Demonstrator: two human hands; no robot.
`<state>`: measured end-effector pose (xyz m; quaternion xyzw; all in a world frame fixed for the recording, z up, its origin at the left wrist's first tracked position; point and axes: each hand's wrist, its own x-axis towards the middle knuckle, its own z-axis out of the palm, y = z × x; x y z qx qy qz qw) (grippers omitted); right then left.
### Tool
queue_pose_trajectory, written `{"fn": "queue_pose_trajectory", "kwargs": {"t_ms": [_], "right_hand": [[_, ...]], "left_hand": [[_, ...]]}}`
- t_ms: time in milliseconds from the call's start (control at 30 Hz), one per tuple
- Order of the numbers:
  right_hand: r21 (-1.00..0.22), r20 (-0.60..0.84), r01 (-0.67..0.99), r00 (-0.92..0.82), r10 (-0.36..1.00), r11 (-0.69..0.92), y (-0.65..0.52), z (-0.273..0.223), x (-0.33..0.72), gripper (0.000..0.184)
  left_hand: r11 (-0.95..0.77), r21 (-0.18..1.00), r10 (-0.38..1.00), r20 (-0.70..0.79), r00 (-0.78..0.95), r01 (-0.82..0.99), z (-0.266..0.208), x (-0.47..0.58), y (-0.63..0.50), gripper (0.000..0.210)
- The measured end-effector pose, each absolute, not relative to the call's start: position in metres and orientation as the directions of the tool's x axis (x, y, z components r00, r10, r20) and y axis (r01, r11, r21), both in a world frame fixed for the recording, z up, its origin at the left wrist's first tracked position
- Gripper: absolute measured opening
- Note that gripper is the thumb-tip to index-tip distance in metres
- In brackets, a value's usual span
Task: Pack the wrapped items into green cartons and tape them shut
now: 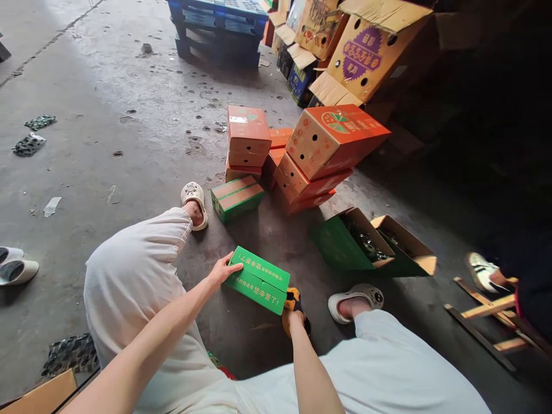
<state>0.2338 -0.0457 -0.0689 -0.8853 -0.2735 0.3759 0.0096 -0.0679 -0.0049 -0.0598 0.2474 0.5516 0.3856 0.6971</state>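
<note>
A closed green cardboard box (259, 280) with pale printed lettering is held tilted between my hands, above the floor and between my legs. My left hand (225, 269) grips its left end, thumb on the top face and fingers round the far edge. At the opposite end is my right hand (294, 310), pressed to the box's side; orange and black material that looks like a work glove covers it, and its fingers are mostly hidden. Just beyond lies another green box (237, 198), taped shut. To the right, two open green boxes (345, 241) hold dark, shiny contents.
Stacked orange cartons (336, 141) stand ahead, with larger fruit cartons (362, 54) behind them. Blue pallets (218, 26) are at the back. On the right, a person's shoe (485, 273) is beside a wooden stool (487, 316). White shoes (17, 270) lie at left.
</note>
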Motion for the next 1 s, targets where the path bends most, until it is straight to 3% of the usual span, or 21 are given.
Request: {"fn": "queue_pose_trajectory", "kwargs": {"t_ms": [133,267,367,467,600,733,833,900,1000], "right_hand": [[-0.144,-0.583,0.436,0.688,0.432,-0.888,-0.020,-0.042,0.246,0.059],[-0.310,-0.391,0.552,0.668,0.633,-0.774,0.023,0.011,0.251,0.078],[-0.622,-0.492,0.579,0.235,0.838,-0.527,0.043,0.051,0.232,0.073],[-0.755,-0.579,0.512,-0.229,0.782,-0.409,0.043,0.063,0.194,0.066],[-0.727,-0.569,0.621,-0.304,0.764,-0.294,0.034,0.049,0.159,0.060],[-0.742,-0.571,0.606,-0.348,0.744,-0.286,0.035,0.043,0.160,0.060],[-0.741,-0.561,0.620,-0.362,0.744,-0.257,0.038,0.046,0.165,0.058],[-0.734,-0.560,0.636,-0.365,0.744,-0.240,0.040,0.047,0.165,0.058],[-0.724,-0.550,0.660,-0.375,0.746,-0.202,0.042,0.047,0.165,0.057]], "left_hand": [[0.562,0.779,0.823,-0.561,0.093,-0.277,-0.055,-0.068,-0.005,0.079],[0.568,0.774,0.819,-0.567,0.093,-0.282,-0.054,-0.068,-0.005,0.077],[0.580,0.765,0.809,-0.581,0.087,-0.279,-0.055,-0.068,-0.005,0.076],[0.571,0.765,0.814,-0.574,0.089,-0.297,-0.059,-0.068,-0.005,0.075],[0.534,0.804,0.840,-0.541,0.052,-0.262,-0.063,-0.065,-0.006,0.068],[0.586,0.768,0.804,-0.591,0.066,-0.258,-0.059,-0.067,-0.002,0.066],[0.607,0.751,0.756,-0.646,-0.103,-0.261,-0.049,-0.079,0.011,0.059],[0.559,0.799,0.760,-0.601,-0.246,-0.224,-0.039,-0.090,0.022,0.046],[0.608,0.763,0.765,-0.637,-0.097,-0.218,-0.022,-0.100,0.031,0.030]]}}
